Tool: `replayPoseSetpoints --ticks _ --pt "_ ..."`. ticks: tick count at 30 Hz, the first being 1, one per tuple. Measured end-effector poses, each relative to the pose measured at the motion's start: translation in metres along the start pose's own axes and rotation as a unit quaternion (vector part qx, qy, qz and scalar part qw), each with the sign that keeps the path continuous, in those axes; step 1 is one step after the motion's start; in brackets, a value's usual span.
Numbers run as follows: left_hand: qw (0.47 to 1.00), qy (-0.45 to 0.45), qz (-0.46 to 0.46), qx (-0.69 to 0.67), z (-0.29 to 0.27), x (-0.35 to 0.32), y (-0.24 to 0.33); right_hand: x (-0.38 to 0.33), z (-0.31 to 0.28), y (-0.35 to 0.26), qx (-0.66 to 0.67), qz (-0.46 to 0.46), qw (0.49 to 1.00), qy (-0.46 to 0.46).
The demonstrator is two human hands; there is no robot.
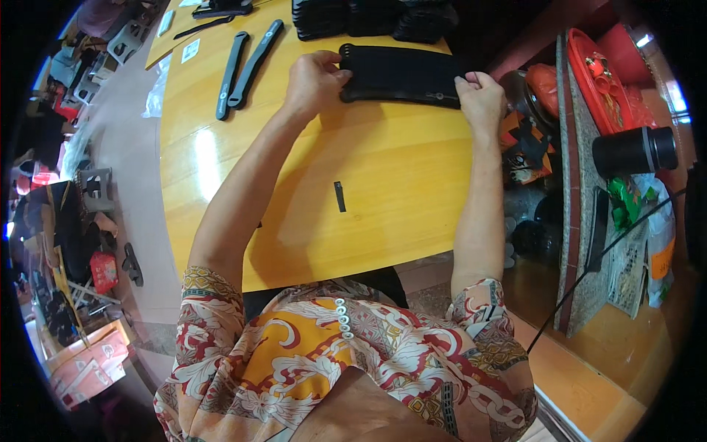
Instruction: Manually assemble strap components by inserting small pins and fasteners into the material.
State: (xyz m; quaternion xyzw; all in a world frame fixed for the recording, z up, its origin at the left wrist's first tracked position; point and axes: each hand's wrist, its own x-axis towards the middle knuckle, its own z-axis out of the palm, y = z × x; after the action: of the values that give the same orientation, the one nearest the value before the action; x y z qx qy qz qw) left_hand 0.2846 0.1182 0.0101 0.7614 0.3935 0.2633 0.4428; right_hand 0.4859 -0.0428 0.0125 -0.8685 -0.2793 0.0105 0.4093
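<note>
Spanning a flat black panel (401,72) from end to end, the two bare hands hold it over the far part of a glossy yellow table (398,162), just in front of several stacks of black pieces (375,18). The left hand (317,82) has its thumb and fingers closed on the panel's left end, beside a scalloped edge; the right hand (482,102) pinches the other end near the lower corner, its thumb on the near face. Both grips are narrow — little more than the panel's thickness seems to lie between thumb and fingers. Whether the panel's lower edge touches the table, I cannot tell. Left of the left hand, two dark grey straps (255,65) with rounded ends lie side by side, slanting away, and a white label (190,51) sits near the table's left edge. A small black strip (339,197) lies alone between the forearms, well apart from the panel. To the right, past the table, a red tray (582,59) stands near a black cylindrical container (626,152) lying on its side, with a green packet (624,202) below it. A dark slipper (132,264) is on the floor (136,184) at left.
</note>
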Motion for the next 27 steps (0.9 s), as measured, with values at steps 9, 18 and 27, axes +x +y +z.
replayPoseSetpoints --ticks 9,18,27 --pt "0.991 0.013 0.044 0.125 -0.001 -0.001 0.003 0.003 0.005 0.004 -0.04 -0.014 0.999 -0.023" --pt "0.989 -0.005 0.051 0.136 0.004 0.0 -0.009 0.0 0.0 -0.002 -0.079 0.0 0.995 -0.058" --pt "0.98 -0.074 0.069 0.172 -0.006 0.008 -0.011 0.0 0.009 -0.001 -0.127 -0.171 0.976 -0.051"
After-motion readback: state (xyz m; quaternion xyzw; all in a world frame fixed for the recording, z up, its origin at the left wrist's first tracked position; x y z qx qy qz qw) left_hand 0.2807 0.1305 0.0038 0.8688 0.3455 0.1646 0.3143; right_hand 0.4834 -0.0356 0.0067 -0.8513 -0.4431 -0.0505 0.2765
